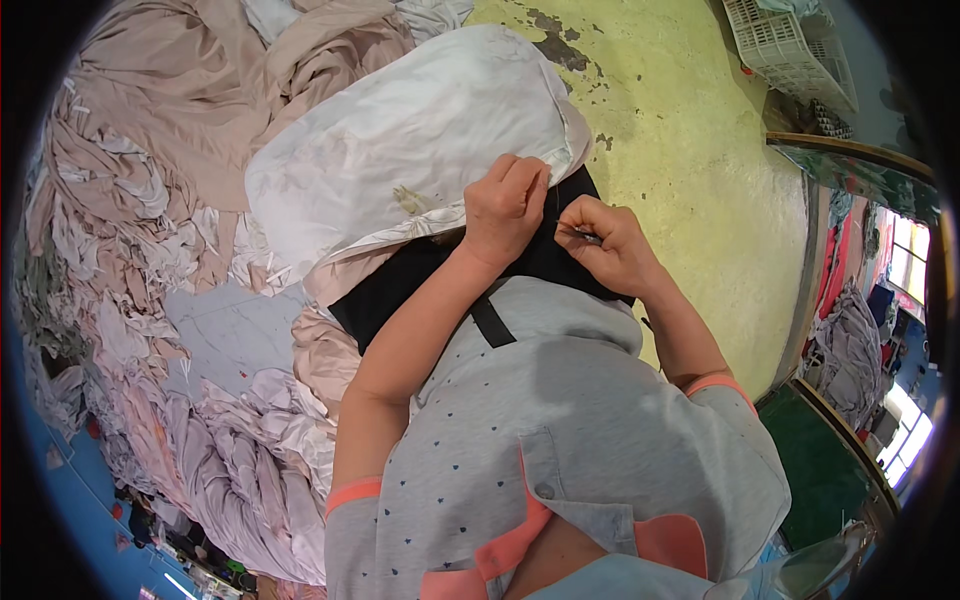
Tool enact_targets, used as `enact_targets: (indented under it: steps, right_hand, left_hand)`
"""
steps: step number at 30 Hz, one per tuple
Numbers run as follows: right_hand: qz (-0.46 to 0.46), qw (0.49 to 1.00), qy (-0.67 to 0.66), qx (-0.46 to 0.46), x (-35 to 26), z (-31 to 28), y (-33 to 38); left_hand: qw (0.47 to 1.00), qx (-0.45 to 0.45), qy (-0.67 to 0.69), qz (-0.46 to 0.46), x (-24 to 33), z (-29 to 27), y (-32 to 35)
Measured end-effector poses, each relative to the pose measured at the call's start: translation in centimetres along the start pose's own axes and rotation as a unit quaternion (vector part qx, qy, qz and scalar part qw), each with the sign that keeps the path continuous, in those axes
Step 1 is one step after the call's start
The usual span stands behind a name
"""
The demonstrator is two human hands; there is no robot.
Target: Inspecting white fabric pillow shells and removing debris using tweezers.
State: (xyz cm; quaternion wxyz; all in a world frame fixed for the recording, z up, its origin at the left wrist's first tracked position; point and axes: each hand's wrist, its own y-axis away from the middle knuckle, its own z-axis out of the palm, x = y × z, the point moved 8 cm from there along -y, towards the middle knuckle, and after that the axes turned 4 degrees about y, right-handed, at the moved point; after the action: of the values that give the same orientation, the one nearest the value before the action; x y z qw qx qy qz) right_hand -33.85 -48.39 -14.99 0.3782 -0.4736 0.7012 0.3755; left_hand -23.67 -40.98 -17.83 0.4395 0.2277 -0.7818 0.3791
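Note:
A white cloth piece (400, 125) with a beige edge lies over my black-clad lap (400, 285) and reaches forward. Its rounded far end is at the top, and a brownish mark shows near its front edge. My left hand (508, 208) is closed, its fingertips pinching the cloth's right front edge. Just to the right, my right hand (612, 245) is closed around a small dark tool (582, 236). Most of that tool is hidden in the palm, so its kind is unclear. The two hands are a short gap apart, over my lap.
Heaps of beige and pinkish-grey fabric (190, 90) cover the floor on the left, around a bare grey patch (220, 335). Worn yellow floor (700, 200) spreads to the right. A white plastic crate (785, 50) stands at the far right, near a dark green panel (825, 470).

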Motion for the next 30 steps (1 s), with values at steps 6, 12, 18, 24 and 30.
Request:
enact_targets:
  steps: [6, 12, 18, 24, 30]
  right_hand:
    - [0.064, 0.997, -0.031, 0.04, 1.1, -1.9, -0.1]
    - [0.038, 0.983, 0.114, 0.139, 1.4, -2.9, -1.2]
    - [-0.001, 0.96, 0.222, 0.172, 1.1, -3.0, -1.6]
    - [-0.003, 0.963, 0.208, 0.173, 1.4, -3.2, -1.7]
    - [0.003, 0.96, 0.195, 0.201, 1.8, -3.4, -1.6]
  left_hand:
    - [1.0, 0.008, 0.017, -0.016, -0.5, -0.4, 0.3]
    - [0.994, 0.016, 0.081, -0.075, -1.8, -0.3, 1.2]
    - [0.981, 0.028, 0.147, -0.121, -2.5, -0.2, 1.9]
    - [0.979, 0.036, 0.16, -0.119, -2.7, -0.3, 2.0]
    - [0.998, 0.007, 0.015, -0.059, -0.8, -0.5, 0.1]
